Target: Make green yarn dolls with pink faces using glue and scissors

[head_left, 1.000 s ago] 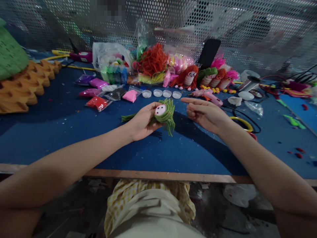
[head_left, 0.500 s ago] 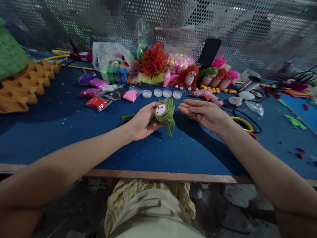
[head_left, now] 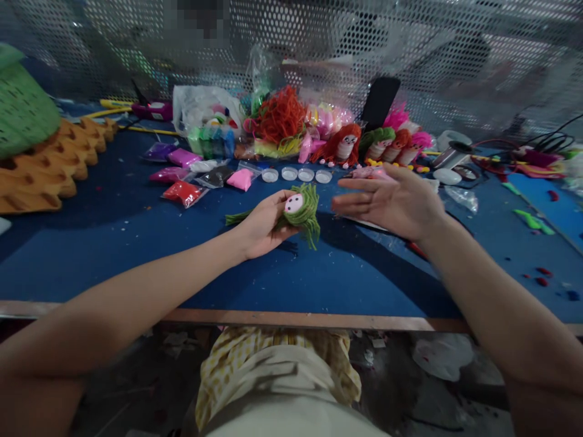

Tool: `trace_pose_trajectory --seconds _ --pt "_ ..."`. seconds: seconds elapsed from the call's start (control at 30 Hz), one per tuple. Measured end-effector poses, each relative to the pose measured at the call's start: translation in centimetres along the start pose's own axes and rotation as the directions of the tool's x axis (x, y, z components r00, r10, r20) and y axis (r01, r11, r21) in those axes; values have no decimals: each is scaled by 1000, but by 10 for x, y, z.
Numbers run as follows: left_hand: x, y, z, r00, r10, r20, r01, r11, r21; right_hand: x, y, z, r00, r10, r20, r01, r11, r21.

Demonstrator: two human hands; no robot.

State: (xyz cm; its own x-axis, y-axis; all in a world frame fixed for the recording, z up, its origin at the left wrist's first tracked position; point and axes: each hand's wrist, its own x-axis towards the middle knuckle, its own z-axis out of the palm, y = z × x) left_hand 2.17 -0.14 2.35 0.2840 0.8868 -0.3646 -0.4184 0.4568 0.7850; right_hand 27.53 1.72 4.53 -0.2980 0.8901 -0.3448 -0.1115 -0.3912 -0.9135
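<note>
My left hand [head_left: 266,226] is closed around a small doll [head_left: 295,203] with green yarn hair and a pale face with dark eyes. Its hair hangs past my fingers, and green strands come out behind the hand toward the left. On the right, my right hand [head_left: 387,203] is held above the table with its fingers spread and nothing in them. Just behind that hand lies a pink glue gun [head_left: 371,173], partly covered by it. Several small clear round lids [head_left: 289,174] stand in a row beyond the doll.
Finished yarn dolls [head_left: 347,145] stand at the back, beside a heap of red yarn [head_left: 283,114]. Packets of coloured clay [head_left: 183,193] lie at the left. An orange egg tray [head_left: 68,161] and a green basket [head_left: 27,100] occupy the far left. The blue table [head_left: 150,267] has a wooden front edge.
My right hand has risen slightly and turned, its fingers spreading, and now covers part of the glue gun. The left hand keeps the doll in nearly the same place.
</note>
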Motion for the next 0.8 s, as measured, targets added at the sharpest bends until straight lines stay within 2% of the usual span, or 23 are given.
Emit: trace_pose_trajectory --seconds 0.03,0.07,0.1,0.13,0.17,0.2,0.27,0.3,0.33,0.4,0.47,0.57,0.63,0.7,0.8 --pt "0 0 0 1000 3 -3 -3 1000 1 -13 -8 -10 984 166 66 -160 983 -89" --pt "0 0 0 1000 4 -7 -4 1000 1 -26 -16 -21 917 375 136 -342 914 -220" --pt "0 0 0 1000 4 -7 -4 1000 1 -39 -23 -32 805 559 201 -461 801 -382" --pt "0 0 0 1000 5 -8 -5 1000 -2 -51 -28 -42 701 669 249 -479 699 -531" --pt "0 -1 1 1000 4 -8 -4 1000 -6 -61 -32 -50 675 684 276 -425 667 -612" --pt "0 -1 1 1000 2 -7 -2 1000 -10 -69 -34 -55 746 601 286 -330 706 -627" --pt "1 -1 1 1000 6 -9 -6 1000 -16 -73 -31 -54 911 294 288 -57 783 -619" --pt "1 -1 1 1000 13 -11 -13 1000 -18 -70 -27 -48 950 126 286 84 780 -620" --pt "2 -1 1 1000 21 -16 -21 1000 -21 -65 -22 -41 962 1 274 181 749 -637" --pt "3 0 0 999 38 -23 -39 999 -23 -49 -11 -25 954 -165 251 295 670 -681" --pt "4 0 -2 998 48 -32 -49 998 -25 -32 0 -11 929 -233 288 369 523 -769" --pt "6 1 -4 997 61 -38 -62 997 -34 -11 14 -2 856 -344 385 480 258 -838" --pt "8 0 -5 997 68 -44 -69 997 -43 -1 23 -2 812 -391 433 516 137 -846" --pt "8 0 -6 996 72 -50 -74 996 -50 7 31 -2 791 -419 445 521 83 -849" --pt "8 1 -6 996 72 -55 -75 996 -53 11 38 0 790 -409 456 519 53 -853"
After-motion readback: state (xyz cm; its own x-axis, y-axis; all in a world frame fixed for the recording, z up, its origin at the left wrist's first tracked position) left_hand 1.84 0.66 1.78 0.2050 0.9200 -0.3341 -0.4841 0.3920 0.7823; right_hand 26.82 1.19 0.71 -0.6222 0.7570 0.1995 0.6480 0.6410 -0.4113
